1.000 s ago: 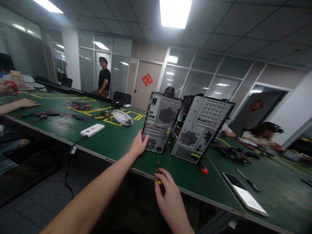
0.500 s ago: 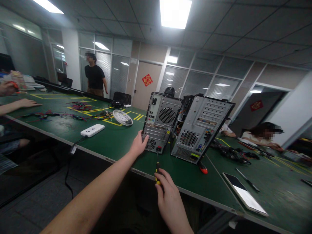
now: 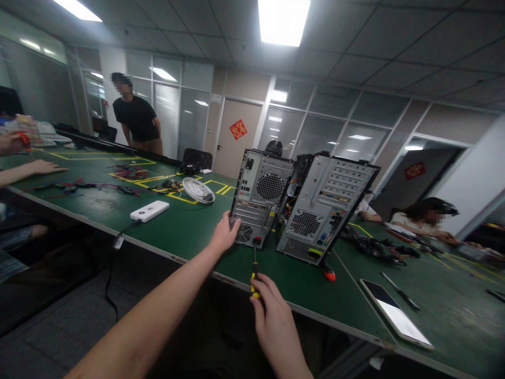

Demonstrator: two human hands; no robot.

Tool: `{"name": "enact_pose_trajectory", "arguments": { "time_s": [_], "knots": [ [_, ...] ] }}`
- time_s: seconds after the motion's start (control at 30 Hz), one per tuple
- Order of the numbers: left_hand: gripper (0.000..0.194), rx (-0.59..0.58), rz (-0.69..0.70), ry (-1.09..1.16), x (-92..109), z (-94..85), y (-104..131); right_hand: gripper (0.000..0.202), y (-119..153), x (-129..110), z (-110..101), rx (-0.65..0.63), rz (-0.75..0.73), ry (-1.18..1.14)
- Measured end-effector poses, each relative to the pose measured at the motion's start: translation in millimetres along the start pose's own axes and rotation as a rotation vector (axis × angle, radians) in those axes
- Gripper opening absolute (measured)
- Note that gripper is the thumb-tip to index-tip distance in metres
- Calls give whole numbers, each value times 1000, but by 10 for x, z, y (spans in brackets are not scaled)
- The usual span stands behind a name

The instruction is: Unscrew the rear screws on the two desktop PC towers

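A computer case (image 3: 254, 195) stands with its rear panel facing me, showing a round fan grille and port openings. Gripping its lower left edge is my left hand (image 3: 224, 233), thumb on the rear panel and fingers hidden round the side. My right hand (image 3: 272, 310) is closed on the handle of a black and yellow screwdriver (image 3: 255, 275). The shaft points up to the bottom of the rear panel, by a small red part (image 3: 256, 240); whether the tip touches there I cannot tell. A second computer case (image 3: 323, 205) leans slightly beside the first, on its right.
On the green table (image 3: 177, 237) lie a white power bank (image 3: 150, 211), a white round cover (image 3: 198, 190) and wires (image 3: 79, 184). To the right are a phone (image 3: 396, 313), a pen-like tool (image 3: 401, 291), a red-tipped handle (image 3: 329, 272) and black cables (image 3: 379, 247). Other people are nearby.
The standing person in the background has leaned over and shifted left. The screwdriver handle appears slightly turned in my right hand. My left hand and both cases have stayed put.
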State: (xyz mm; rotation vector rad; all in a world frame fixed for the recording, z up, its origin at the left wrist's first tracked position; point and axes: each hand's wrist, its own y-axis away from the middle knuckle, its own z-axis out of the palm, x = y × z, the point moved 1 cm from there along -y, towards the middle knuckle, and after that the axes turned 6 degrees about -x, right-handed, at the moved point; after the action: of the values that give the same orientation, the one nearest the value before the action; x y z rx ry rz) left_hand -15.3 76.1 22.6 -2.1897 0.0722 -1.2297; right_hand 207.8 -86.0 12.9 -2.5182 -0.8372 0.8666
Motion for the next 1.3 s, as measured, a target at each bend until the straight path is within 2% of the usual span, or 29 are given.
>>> {"name": "enact_pose_trajectory", "arguments": {
  "time_s": [0.73, 0.93, 1.13, 1.3],
  "knots": [
    [54, -22, -9, 2, 5, -9, -1, 26, -17, 2, 0, 49, -6, -38],
    [53, -9, -7, -8, -9, 7, -5, 24, -31, -24, -5, 31, -7, -3],
    [52, 3, 7, 1, -18, 2, -2, 29, -24, -33, 16, -43, -61, 47],
    [53, -4, -1, 5, -12, -4, -1, 28, -19, -39, 18, -19, -45, 28]
  ]
}}
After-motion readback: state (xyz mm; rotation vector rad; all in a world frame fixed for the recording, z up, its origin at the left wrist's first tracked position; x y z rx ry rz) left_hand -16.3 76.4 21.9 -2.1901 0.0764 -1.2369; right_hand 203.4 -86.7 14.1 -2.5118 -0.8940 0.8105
